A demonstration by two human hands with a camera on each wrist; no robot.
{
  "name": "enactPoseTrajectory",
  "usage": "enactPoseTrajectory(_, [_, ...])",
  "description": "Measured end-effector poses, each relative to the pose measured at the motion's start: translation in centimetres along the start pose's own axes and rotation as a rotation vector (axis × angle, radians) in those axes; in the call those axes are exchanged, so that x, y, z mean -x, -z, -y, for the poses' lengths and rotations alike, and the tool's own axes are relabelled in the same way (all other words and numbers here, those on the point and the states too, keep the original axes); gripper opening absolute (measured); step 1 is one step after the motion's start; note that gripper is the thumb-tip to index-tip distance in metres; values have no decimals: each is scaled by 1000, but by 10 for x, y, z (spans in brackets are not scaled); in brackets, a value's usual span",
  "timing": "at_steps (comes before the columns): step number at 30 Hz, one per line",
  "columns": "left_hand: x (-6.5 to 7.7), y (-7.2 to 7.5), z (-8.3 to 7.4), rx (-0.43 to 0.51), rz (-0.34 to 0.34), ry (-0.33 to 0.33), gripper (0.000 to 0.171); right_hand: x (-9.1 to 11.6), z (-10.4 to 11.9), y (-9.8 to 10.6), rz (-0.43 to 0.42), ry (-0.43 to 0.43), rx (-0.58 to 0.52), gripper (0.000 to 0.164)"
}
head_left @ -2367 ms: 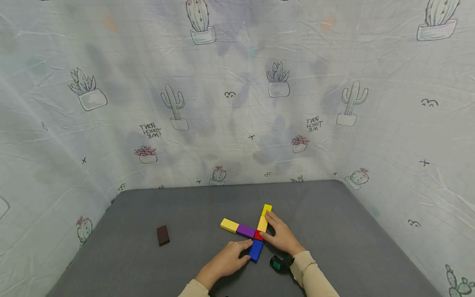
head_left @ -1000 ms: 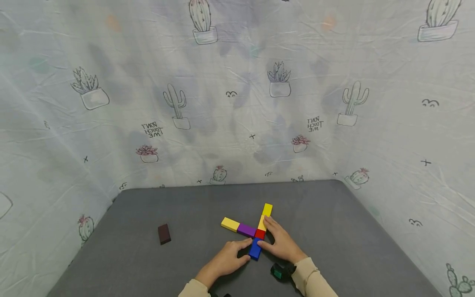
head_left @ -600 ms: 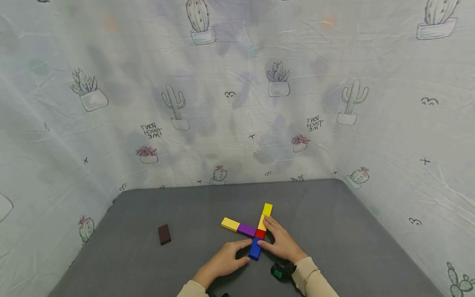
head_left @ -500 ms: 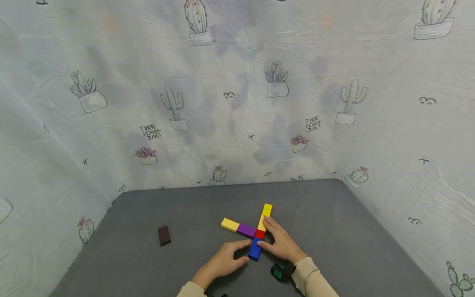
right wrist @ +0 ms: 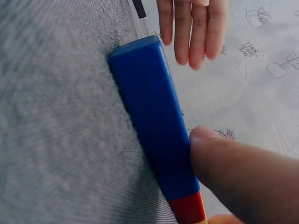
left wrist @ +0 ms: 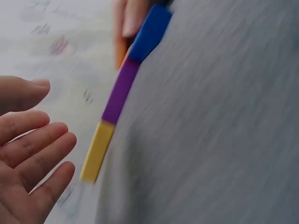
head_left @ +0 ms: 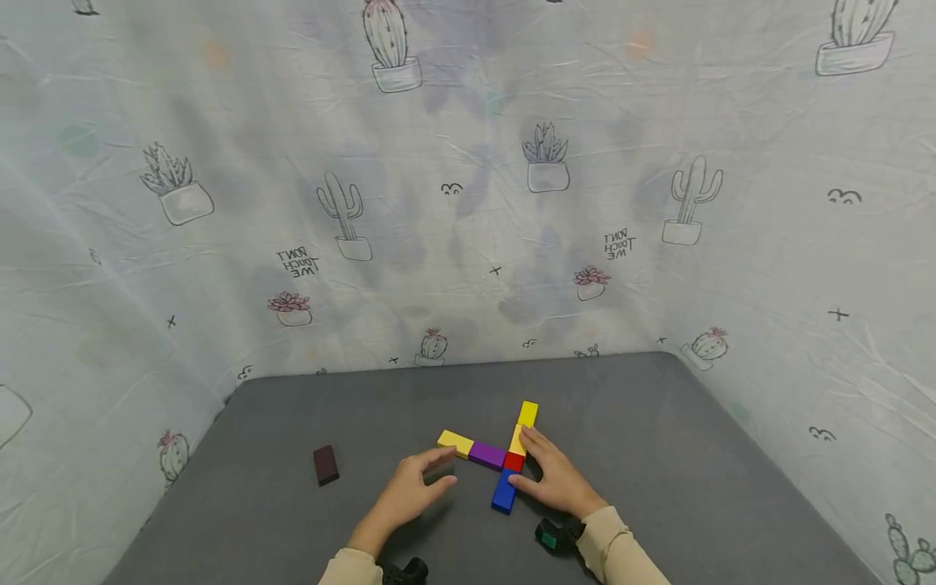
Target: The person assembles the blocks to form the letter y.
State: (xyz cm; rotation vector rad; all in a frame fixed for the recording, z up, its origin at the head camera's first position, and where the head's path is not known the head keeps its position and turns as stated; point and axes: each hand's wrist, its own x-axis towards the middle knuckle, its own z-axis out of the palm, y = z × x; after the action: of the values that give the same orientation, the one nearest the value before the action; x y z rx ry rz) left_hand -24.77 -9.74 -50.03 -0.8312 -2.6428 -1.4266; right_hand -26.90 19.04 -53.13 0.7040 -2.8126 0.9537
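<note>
Coloured blocks lie end to end in a branching shape on the grey table. A red block (head_left: 514, 462) joins a blue block (head_left: 504, 493), a purple block (head_left: 487, 455) and a pale yellow block (head_left: 516, 444). Beyond these sit a bright yellow block (head_left: 528, 413) and, leftward, another yellow block (head_left: 455, 441). My right hand (head_left: 559, 479) rests along the right side, thumb against the blue block and fingers at the pale yellow one. My left hand (head_left: 409, 491) holds nothing, its fingers extended near the left yellow block; the left wrist view shows its palm (left wrist: 23, 179).
A dark brown block (head_left: 326, 465) lies alone on the left of the grey table (head_left: 658, 455). A cloth backdrop with cactus drawings (head_left: 468, 301) surrounds the table. Black devices sit on my left wrist (head_left: 405, 572) and right wrist (head_left: 557, 536).
My left hand has drawn away from the blue block to the left. Earlier, my right thumb shifted from the red block to the blue one; the right hand has since stayed put.
</note>
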Motion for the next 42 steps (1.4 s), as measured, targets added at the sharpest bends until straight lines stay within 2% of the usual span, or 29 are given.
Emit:
enactPoseTrajectory(3, [4, 13, 5, 7, -69, 40, 47, 0, 1, 1, -1, 5, 1, 82])
enactPoseTrajectory(7, [9, 30, 11, 65, -160, 102, 50, 1, 2, 2, -7, 11, 10, 82])
enactPoseTrajectory(12, [17, 50, 19, 95, -264, 104, 51, 0, 3, 3, -17, 18, 13, 81])
enactPoseTrajectory(15, [23, 63, 26, 68, -318, 123, 52, -1, 4, 3, -20, 22, 16, 81])
enactPoseTrajectory(21, [39, 86, 43, -78, -363, 208, 57, -1, 4, 3, -19, 23, 18, 81])
enactPoseTrajectory(26, [52, 100, 58, -65, -392, 246, 64, 0, 4, 2, -15, 18, 9, 81])
enactPoseTrajectory(31, [64, 111, 70, -29, -375, 347, 72, 2, 3, -1, -25, 23, 13, 80])
enactPoseTrajectory(36, [72, 118, 78, -29, -286, 479, 81, 2, 1, -3, -32, 19, 20, 80])
enactPoseTrajectory(39, [75, 119, 80, -40, -235, 516, 85, 2, 2, -3, -27, 14, 15, 81])
enactPoseTrajectory(42, [76, 119, 80, -71, -208, 523, 86, 2, 2, -2, -22, 16, 15, 81])
